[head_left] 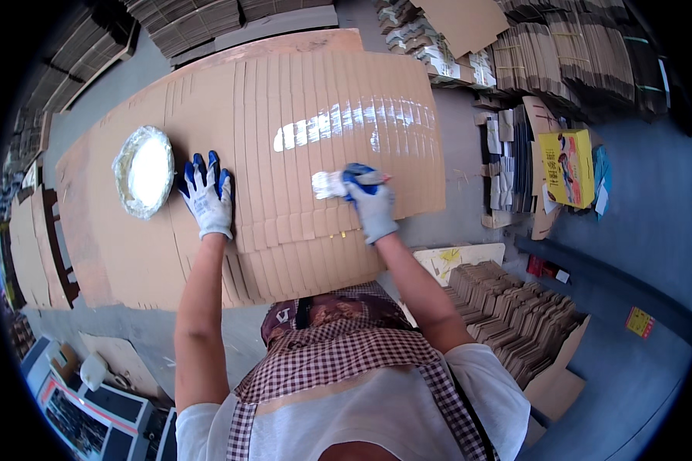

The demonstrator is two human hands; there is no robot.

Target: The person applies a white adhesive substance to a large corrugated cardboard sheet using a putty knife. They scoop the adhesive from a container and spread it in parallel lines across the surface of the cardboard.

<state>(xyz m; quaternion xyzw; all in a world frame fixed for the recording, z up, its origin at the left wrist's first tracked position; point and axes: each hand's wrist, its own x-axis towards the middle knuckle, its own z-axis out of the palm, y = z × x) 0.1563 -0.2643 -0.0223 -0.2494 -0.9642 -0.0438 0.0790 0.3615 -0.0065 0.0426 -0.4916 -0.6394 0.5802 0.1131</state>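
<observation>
Checked apron (pixel 338 346) cloth hangs closest, below two bare forearms reaching out over a fanned stack of flat cardboard sheets (pixel 300 230), their edges stepped like shingles. Left hand (pixel 207 194), in a white and blue glove, lies flat on the cardboard with fingers spread. Right hand (pixel 369 201) closes its fingers around a white glue brush (pixel 328 184), its head resting on the sheets. Beyond it, wet streaks (pixel 346 123) shine. A round bowl of white paste (pixel 144 171) sits just left of the left hand.
</observation>
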